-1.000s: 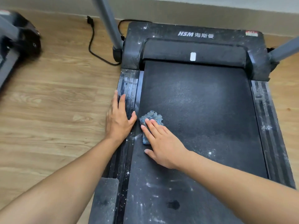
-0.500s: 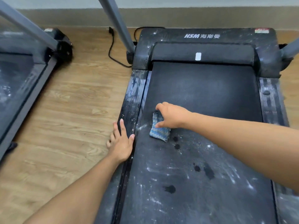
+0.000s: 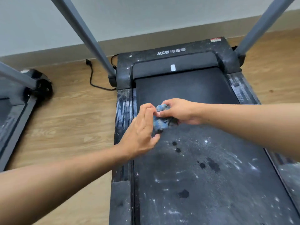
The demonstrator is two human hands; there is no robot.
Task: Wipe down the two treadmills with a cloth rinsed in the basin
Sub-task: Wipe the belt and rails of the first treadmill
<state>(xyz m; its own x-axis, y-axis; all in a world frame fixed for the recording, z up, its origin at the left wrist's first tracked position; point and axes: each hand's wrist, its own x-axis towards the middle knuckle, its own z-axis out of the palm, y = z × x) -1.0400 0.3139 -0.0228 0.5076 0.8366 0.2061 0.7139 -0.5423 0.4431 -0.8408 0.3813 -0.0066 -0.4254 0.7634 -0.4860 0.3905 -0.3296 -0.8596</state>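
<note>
Head view: a second treadmill [image 3: 14,111] stands at the left edge on the wooden floor [image 3: 73,124]. Over the dust-streaked belt of the black treadmill [image 3: 203,176], the left hand [image 3: 141,132] pinches a bunched blue cloth [image 3: 160,121], which the right hand [image 3: 180,111] grips from the right.
</note>
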